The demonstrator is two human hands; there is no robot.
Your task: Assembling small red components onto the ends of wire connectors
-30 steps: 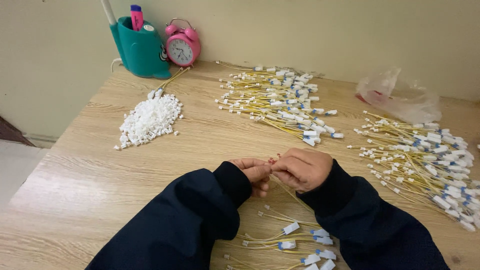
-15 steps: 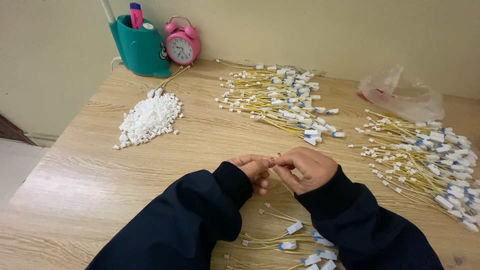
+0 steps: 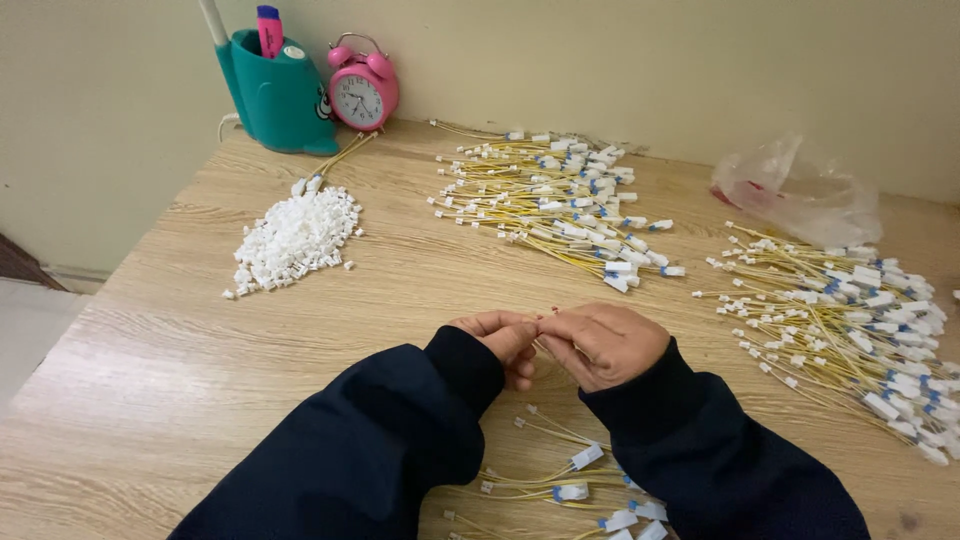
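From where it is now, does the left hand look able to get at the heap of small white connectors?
Probably yes. The left hand is pinched against the right hand, but only bare table lies between it and the white connector heap.
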